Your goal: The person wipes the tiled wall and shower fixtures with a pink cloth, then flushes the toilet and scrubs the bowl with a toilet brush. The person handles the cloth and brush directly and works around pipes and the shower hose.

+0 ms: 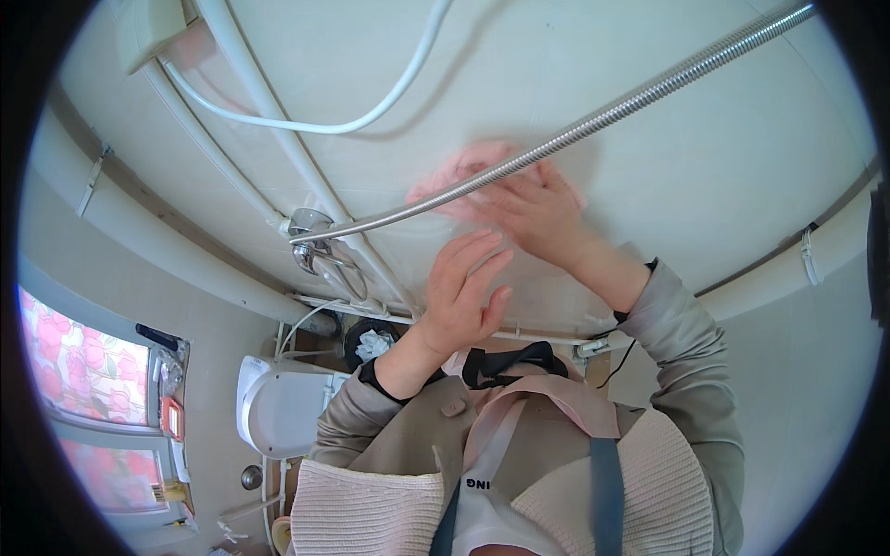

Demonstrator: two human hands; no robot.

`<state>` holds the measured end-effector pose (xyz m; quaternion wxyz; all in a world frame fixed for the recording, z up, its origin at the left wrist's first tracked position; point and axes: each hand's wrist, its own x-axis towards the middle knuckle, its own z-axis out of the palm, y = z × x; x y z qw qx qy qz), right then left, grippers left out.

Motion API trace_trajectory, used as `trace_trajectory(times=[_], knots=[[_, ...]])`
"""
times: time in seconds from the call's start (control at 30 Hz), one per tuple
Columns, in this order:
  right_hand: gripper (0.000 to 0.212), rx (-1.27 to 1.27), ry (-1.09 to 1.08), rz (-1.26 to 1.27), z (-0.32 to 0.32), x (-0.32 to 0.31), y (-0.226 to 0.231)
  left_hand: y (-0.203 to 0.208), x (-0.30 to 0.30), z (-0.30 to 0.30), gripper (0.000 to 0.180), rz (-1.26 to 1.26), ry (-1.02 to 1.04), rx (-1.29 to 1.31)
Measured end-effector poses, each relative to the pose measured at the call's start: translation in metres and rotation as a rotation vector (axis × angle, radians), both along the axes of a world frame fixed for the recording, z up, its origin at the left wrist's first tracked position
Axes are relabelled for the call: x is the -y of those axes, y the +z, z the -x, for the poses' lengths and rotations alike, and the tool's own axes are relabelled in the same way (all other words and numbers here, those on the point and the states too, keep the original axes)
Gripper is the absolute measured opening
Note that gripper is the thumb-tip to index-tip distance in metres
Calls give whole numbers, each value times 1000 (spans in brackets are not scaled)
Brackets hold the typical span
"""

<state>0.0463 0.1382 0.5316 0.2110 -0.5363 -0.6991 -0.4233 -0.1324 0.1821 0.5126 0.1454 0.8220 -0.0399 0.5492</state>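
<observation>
Right hand [545, 221], fingers outstretched, rests on crumpled pink cloth [443, 182] against smooth white wall [705, 157]; left hand [459, 292] hovers, fingers parted.

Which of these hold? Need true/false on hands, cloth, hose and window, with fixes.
1. The right hand is on the pink cloth. True.
2. The left hand is gripping the pink cloth. False: it is open and holds nothing.
3. A ribbed metal hose crosses in front of the cloth. True.
4. The window with the flower pattern is at the picture's right edge. False: that window is on the left side.
</observation>
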Motion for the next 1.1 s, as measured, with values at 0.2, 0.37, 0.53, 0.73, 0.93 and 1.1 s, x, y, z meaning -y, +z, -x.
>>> trace_trajectory(times=[0.2,0.37,0.53,0.73,0.93,1.1], knots=[[43,-16,-309,-202,-37,48,47,-12,2,-12,43,12,-10,-151],[42,0,-340,-249,-36,51,28,-32,12,-28,54,83,87,-229],[35,-94,-196,55,-12,44,-23,-56,18,-47,73,21,104,-191],[31,-187,-36,143,-15,51,-37,-68,11,-61,91,74,110,-279],[37,-149,-37,-34,-21,77,-47,-72,13,-74,81,76,291,-377],[37,-283,68,75,-9,49,-26,-50,-15,-77,68,-10,526,-275]])
